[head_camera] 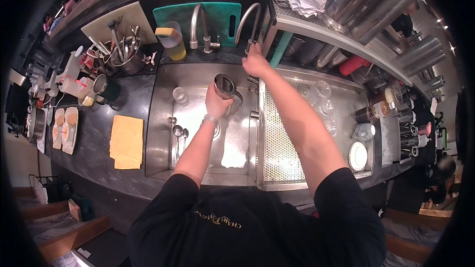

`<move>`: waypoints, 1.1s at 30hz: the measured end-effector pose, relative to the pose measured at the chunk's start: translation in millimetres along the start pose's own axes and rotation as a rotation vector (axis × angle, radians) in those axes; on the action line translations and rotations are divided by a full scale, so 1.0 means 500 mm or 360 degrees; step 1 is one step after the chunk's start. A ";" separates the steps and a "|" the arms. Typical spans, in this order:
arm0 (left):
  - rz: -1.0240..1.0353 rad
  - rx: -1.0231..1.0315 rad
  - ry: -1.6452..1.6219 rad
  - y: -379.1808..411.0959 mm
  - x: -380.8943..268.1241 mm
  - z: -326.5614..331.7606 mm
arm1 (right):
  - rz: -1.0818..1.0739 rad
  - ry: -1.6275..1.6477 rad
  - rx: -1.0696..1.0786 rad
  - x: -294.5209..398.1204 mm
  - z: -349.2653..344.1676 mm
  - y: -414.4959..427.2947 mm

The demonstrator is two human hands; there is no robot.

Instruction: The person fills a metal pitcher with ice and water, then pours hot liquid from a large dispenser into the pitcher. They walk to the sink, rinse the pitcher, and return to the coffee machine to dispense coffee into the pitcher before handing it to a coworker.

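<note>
My left hand (216, 100) is wrapped around a stainless steel pitcher (225, 84), held upright over the steel sink (159, 129). The pitcher's handle points right and its inside looks dark. At the sink's back right, my right hand (255, 62) has its fingers at the base of a slim gooseneck faucet (255, 9); the part under the fingers is hidden. A thicker gooseneck faucet (195, 22) rises left of it. Down in the basin are a small clear glass (180, 95) and several spoons (178, 131).
A perforated drainboard (278, 137) right of the sink bears clear glasses (322, 89) and white dishes (358, 155). A yellow cloth (127, 137) lies on the left counter. Behind stand a utensil container (128, 57), a sponge-topped pitcher (174, 46) and a green cutting board (219, 13). A metal shelf (334, 37) overhangs the right.
</note>
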State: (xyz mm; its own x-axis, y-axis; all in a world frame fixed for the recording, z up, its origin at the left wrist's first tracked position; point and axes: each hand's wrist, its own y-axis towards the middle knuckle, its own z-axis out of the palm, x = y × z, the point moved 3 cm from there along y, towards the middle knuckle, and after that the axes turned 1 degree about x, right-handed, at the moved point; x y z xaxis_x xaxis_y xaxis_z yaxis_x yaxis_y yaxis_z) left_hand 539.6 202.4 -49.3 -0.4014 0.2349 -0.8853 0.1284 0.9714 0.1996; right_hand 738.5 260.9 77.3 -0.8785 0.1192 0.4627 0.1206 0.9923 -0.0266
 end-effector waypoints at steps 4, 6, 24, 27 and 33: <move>-0.0035 -0.0056 -0.0036 0.015 0.013 0.011 | 0.0170 0.0549 0.0337 -0.017 0.022 -0.002; -0.0069 -0.0002 -0.0097 0.017 0.017 0.021 | -0.0022 0.0448 0.0180 -0.047 0.056 -0.036; 0.0198 0.0145 -0.0577 0.013 0.052 0.055 | 0.0998 0.1511 -0.0843 -0.277 -0.183 -1.088; -0.0060 0.0014 -0.0239 -0.011 0.013 0.081 | 0.1080 0.1481 -0.0877 -0.292 -0.190 -1.179; -0.0030 -0.0090 0.0453 -0.052 -0.030 0.087 | 0.1075 0.1226 -0.0699 -0.376 -0.215 -1.348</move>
State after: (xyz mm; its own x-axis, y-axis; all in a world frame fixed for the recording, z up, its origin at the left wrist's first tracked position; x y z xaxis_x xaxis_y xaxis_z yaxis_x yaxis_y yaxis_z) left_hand 581.8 172.2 -59.5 -0.6424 0.2092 -0.7372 0.0711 0.9741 0.2145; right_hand 872.2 -433.8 103.5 -0.0673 0.4270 0.9017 0.7522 0.6155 -0.2353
